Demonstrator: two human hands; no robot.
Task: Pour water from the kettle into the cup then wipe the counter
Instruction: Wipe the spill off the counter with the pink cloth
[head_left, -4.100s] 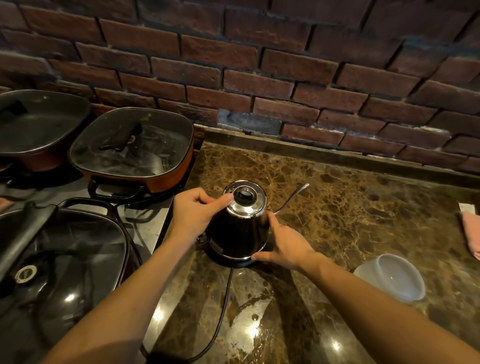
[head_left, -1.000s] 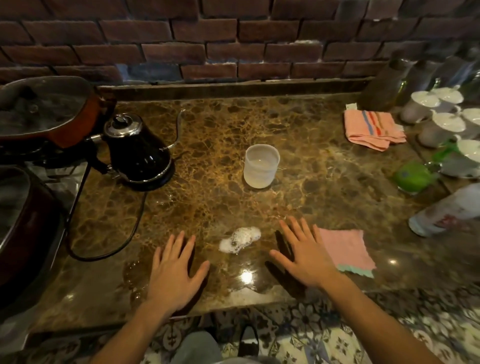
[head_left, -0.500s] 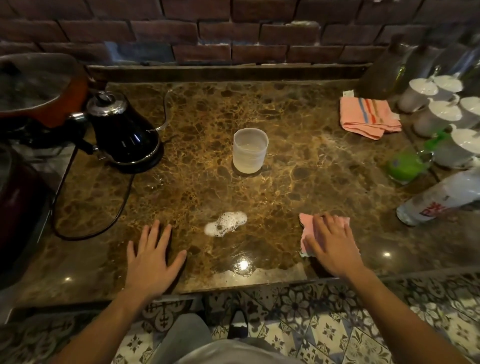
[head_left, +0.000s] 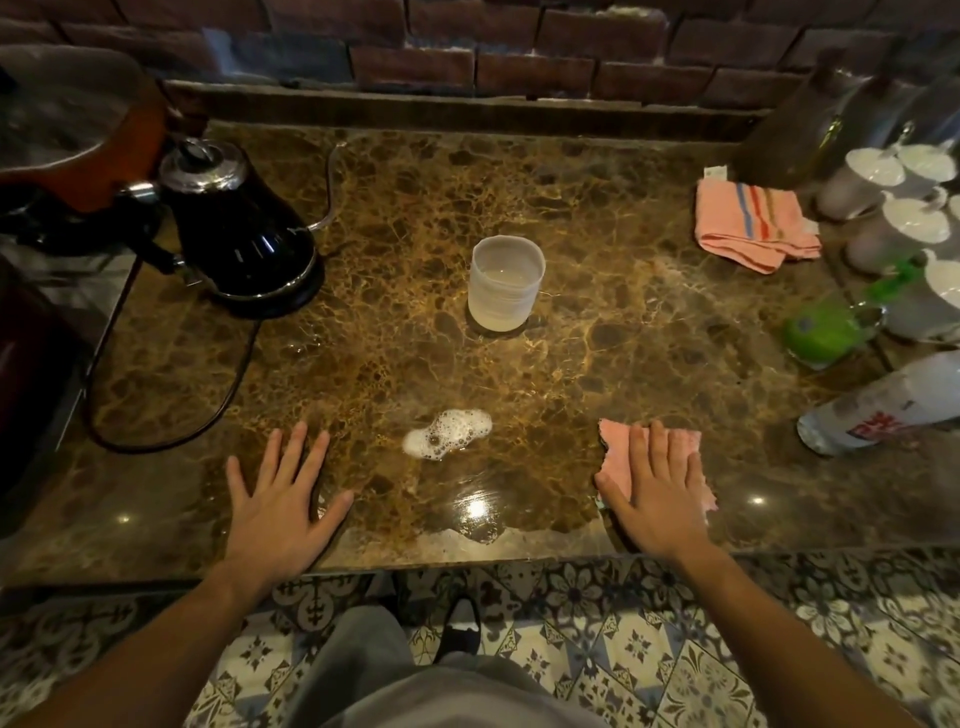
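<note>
While flat on the counter (head_left: 623, 218), both hands open (right hand (head_left: 657, 499) atop pink cloth (head_left: 613, 457)).

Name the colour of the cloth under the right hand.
Plain pink cloth, lying flat beneath the right hand; the head view shows it best.

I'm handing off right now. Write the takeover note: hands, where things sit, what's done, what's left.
Left hand: flat on the counter, holding nothing.
Right hand: straight fingers pressing the pink cloth.
Kettle sits on its base at back left; cup stands mid-counter with water in it.
Done: the pour.
Left: wipe the foamy puddle between the hands.
</note>
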